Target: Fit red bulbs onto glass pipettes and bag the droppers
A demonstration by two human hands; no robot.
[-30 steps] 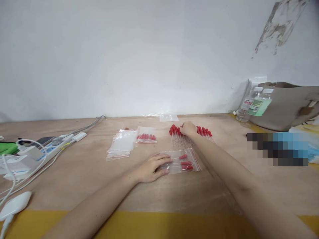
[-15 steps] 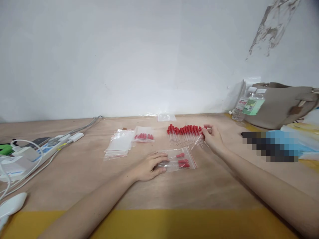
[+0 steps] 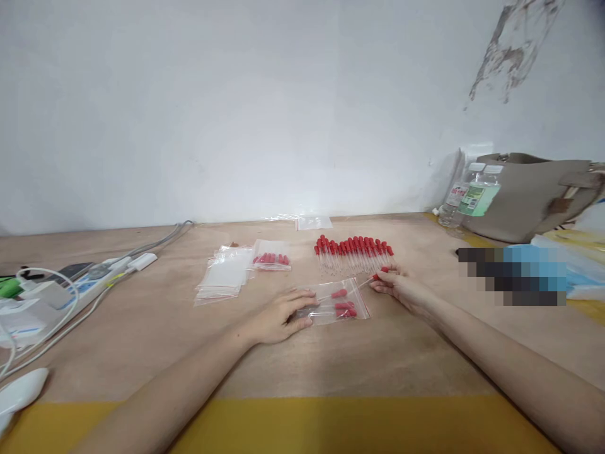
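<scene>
A clear zip bag [image 3: 326, 319] lies flat on the table with several red-bulbed droppers [image 3: 345, 305] inside it. My left hand [image 3: 283, 315] rests on the bag's left end, fingers stretched out and thumb spread apart. In the fingers of my right hand [image 3: 401, 289] is one dropper [image 3: 380, 273], pinched at its red bulb. Its thin clear stem points left and down to the bag's right, red-lined edge; whether the tip is inside I cannot tell. Just behind, a row of loose droppers [image 3: 354, 247] lies with red bulbs toward the wall.
A stack of empty zip bags [image 3: 224, 271] lies at left, beside a filled bag of droppers [image 3: 271, 255]. Another bag [image 3: 314, 222] is by the wall. Power strip [image 3: 80, 293] and cables sit far left; bottles [image 3: 479, 195] and a grey handbag [image 3: 534, 195] stand right.
My right hand has moved from the end of the dropper row down and toward me, bringing the dropper's tip to the bag's edge. My left hand stays on the bag.
</scene>
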